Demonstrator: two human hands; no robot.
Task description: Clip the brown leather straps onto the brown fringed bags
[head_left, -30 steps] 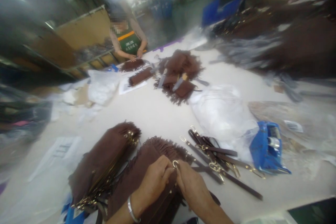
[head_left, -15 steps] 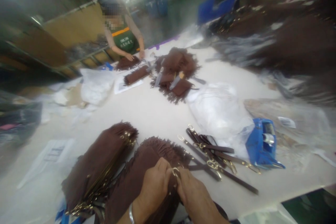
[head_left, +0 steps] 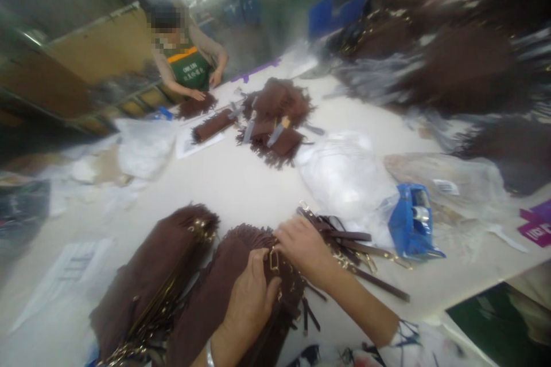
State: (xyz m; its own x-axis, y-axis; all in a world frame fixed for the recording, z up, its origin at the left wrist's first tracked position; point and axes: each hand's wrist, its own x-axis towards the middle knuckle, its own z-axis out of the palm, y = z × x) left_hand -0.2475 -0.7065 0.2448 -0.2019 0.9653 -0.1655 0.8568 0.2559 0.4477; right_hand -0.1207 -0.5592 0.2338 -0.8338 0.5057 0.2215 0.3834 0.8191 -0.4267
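Note:
A fringed dark brown bag lies in front of me, with a gold snap hook near its right end. My left hand is closed on the hook, its thumb below and its index finger to the left. Just above, my right hand reaches in from the right, fingers pressed together at the hook's upper end. What lies under those fingers is hidden. Close by on the right is a pile of brown straps with gold fittings. A second brown bag with gold hardware rests to the left.
Across the white table, a co-worker in a green apron touches a brown fringed piece. More fringed bags are heaped mid-table. A white plastic bag and a blue box stand right, beyond the straps.
My right hand has shifted up and now lies over the near end of the strap pile. The gold hook sits higher and more upright. The whole view has swung slightly right.

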